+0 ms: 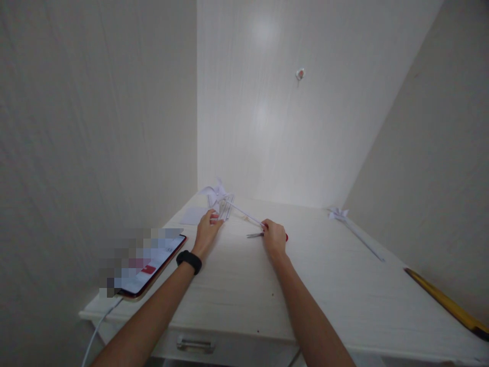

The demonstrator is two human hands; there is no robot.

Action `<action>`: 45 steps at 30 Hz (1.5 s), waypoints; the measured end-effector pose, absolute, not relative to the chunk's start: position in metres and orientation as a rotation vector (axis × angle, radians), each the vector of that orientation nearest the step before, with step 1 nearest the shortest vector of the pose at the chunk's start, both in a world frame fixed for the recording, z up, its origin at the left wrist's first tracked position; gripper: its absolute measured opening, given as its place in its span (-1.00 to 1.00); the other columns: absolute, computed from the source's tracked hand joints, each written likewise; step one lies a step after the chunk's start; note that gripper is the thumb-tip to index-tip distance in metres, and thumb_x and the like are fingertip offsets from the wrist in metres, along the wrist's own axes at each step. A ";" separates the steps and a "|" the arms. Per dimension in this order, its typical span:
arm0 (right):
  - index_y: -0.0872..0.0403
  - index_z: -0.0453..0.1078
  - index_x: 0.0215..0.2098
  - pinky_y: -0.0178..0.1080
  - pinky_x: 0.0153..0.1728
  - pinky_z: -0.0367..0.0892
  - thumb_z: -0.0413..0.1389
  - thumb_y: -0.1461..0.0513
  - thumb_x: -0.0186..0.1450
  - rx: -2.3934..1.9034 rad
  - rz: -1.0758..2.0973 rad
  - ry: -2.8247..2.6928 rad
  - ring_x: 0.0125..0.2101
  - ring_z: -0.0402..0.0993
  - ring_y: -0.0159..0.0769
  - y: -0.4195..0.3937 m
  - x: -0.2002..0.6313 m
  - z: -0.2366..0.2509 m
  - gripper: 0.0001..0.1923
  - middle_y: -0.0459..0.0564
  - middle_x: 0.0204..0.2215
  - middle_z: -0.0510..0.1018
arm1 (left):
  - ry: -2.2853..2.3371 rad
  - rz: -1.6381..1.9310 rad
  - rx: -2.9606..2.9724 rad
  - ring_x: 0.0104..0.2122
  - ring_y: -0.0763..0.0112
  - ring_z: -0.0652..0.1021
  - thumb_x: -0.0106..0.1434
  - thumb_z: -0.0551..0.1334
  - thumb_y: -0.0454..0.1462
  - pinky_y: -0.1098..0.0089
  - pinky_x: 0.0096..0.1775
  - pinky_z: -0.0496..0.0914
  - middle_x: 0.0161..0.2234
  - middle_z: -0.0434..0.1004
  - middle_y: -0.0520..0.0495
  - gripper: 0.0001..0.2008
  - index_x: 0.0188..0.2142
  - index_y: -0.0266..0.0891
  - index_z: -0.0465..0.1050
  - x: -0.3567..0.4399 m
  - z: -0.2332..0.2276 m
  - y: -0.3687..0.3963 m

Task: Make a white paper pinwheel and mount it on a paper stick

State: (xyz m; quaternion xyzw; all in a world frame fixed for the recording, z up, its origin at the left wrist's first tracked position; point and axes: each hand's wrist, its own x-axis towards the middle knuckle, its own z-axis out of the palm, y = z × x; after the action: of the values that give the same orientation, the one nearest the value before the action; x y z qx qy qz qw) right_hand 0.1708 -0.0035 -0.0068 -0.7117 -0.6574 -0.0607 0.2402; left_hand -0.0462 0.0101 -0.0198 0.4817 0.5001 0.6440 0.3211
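Note:
A white paper pinwheel with a thin white stick lies toward the back left of the table. My right hand is closed around the near end of that stick. Scissors rest beneath the right hand, their blades pointing left and a bit of red handle showing at its right. My left hand, wearing a black wristband, is just below the pinwheel's blades with thumb and fingers apart. White paper pieces lie beside and behind it; whether the fingertips touch them is unclear.
A phone with a white cable lies at the left edge. Along the right side are a second paper pinwheel and a long yellow tool. Walls enclose the table at left, back and right; a drawer handle juts out in front.

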 end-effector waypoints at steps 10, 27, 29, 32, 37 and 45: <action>0.00 0.50 -0.19 -0.33 -0.27 0.16 -0.04 0.30 0.33 -1.907 -0.178 -1.859 -0.27 0.51 -0.29 -0.001 0.173 -0.009 -0.73 0.02 -0.32 0.62 | 1.340 1.969 1.082 -0.19 0.31 0.47 0.07 0.27 -0.15 0.37 -0.24 0.35 -0.16 0.46 -0.15 -0.54 -0.04 -0.25 0.37 -0.057 -0.015 0.012; 0.01 0.49 -0.20 -0.30 -0.24 0.14 -0.04 0.30 0.33 -1.891 -0.160 -1.893 -0.24 0.50 -0.29 -0.003 0.172 -0.006 -0.74 0.01 -0.29 0.62 | 1.122 1.834 0.883 -0.38 0.47 0.49 -0.01 0.32 -0.26 0.41 -0.26 0.38 -0.34 0.48 -0.06 -0.69 -0.26 -0.35 0.42 -0.054 -0.014 0.012; 0.01 0.49 -0.20 -0.30 -0.24 0.14 -0.04 0.31 0.33 -1.900 -0.165 -1.895 -0.24 0.50 -0.29 -0.003 0.172 -0.005 -0.74 0.01 -0.30 0.62 | 1.154 1.856 0.882 -0.29 0.42 0.51 -0.01 0.33 -0.25 0.36 -0.20 0.40 -0.21 0.48 -0.14 -0.58 -0.13 -0.33 0.36 -0.054 -0.015 0.011; 0.01 0.49 -0.20 -0.30 -0.24 0.14 -0.05 0.32 0.33 -1.922 -0.183 -1.891 -0.25 0.50 -0.28 -0.003 0.172 -0.006 -0.73 0.01 -0.30 0.62 | 1.241 1.940 0.947 -0.12 0.32 0.49 -0.02 0.36 -0.21 0.30 -0.11 0.41 0.01 0.35 -0.24 -0.34 0.07 -0.26 0.19 -0.056 -0.015 0.011; 0.00 0.50 -0.22 -0.29 -0.26 0.14 -0.05 0.32 0.32 -1.912 -0.212 -1.881 -0.27 0.50 -0.27 -0.001 0.173 -0.008 -0.73 0.01 -0.32 0.62 | 1.362 1.945 1.164 -0.05 0.25 0.48 0.05 0.32 -0.20 0.24 -0.06 0.40 0.03 0.34 -0.21 -0.42 0.06 -0.19 0.22 -0.057 -0.015 0.011; 0.00 0.49 -0.22 -0.30 -0.26 0.13 -0.04 0.33 0.32 -1.926 -0.217 -1.862 -0.28 0.50 -0.29 -0.002 0.173 -0.008 -0.73 0.01 -0.35 0.62 | 1.398 1.854 1.269 -0.13 0.24 0.51 0.06 0.29 -0.18 0.21 -0.12 0.42 -0.05 0.42 -0.20 -0.58 -0.09 -0.24 0.32 -0.055 -0.018 0.012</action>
State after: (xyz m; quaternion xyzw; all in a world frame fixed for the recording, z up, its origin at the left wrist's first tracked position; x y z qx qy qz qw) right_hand 0.1725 -0.0017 -0.0077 -0.6984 -0.6749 -0.0787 0.2249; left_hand -0.0551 0.0121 -0.0180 0.4648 0.5123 0.6792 0.2454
